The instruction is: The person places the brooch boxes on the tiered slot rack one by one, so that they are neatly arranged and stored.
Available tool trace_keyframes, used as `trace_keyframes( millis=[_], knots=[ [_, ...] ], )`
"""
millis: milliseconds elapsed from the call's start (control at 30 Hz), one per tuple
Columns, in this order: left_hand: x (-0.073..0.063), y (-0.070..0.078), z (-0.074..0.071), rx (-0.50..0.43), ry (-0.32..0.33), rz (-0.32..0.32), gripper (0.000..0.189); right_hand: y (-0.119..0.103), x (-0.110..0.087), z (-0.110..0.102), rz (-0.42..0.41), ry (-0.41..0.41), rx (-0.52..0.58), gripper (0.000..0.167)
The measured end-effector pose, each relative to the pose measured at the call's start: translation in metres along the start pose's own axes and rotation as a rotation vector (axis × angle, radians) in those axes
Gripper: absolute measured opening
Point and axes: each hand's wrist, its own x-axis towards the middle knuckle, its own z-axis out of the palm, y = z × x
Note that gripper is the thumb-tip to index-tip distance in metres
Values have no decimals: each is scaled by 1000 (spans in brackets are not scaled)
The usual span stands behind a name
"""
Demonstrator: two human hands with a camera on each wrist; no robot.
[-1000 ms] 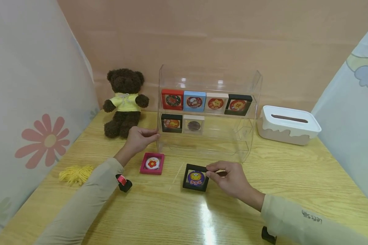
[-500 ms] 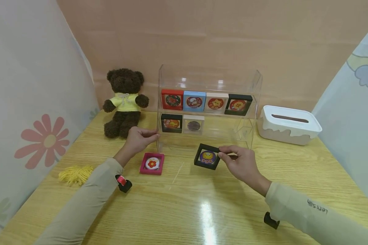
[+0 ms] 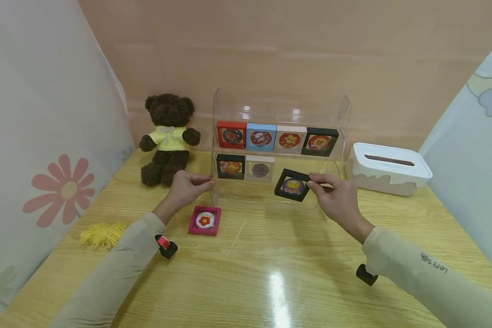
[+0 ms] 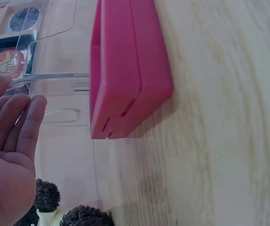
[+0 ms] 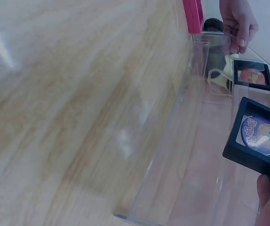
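My right hand (image 3: 339, 200) pinches the right edge of a black display frame (image 3: 292, 185) between thumb and fingertips. Inside that frame is a round purple badge with a yellow character, also plain in the right wrist view. The frame is tilted and overlaps the lower tier of a clear acrylic display rack (image 3: 270, 108). At the rack's left side, my left hand (image 3: 184, 189) holds the upright edge with thumb and fingers. A magenta frame (image 3: 205, 221) with a red-flower badge is on the table below the left hand; its side looms large in the left wrist view.
A red frame (image 3: 231, 135), a blue frame (image 3: 261, 137), a pale frame (image 3: 290, 140) and a black one fill the upper tier. Two more stand lower left. A teddy bear (image 3: 170, 136), yellow yarn (image 3: 104, 235) and a tissue box (image 3: 389, 168) surround the rack.
My right hand has lifted the black frame from near the table, up and rightward to the rack's lower tier, tilting it on the way. The left hand has stayed at the rack's side.
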Motion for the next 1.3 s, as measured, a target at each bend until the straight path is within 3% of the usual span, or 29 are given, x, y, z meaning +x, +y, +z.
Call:
trace_keyframes(
  millis=[300, 667, 1067, 1300],
  knots=[
    [-2, 1, -1, 22, 18, 21, 24, 3, 15, -2, -44, 57, -25, 11],
    [-1, -3, -1, 19, 21, -3, 24, 2, 28, 3, -77, 150, -55, 12],
    [-3, 1, -1, 29, 13, -8, 23, 3, 42, 14, -34, 182, 43, 14],
    [0, 1, 2, 8, 5, 3, 23, 8, 42, 18, -6, 156, 47, 12]
  ],
)
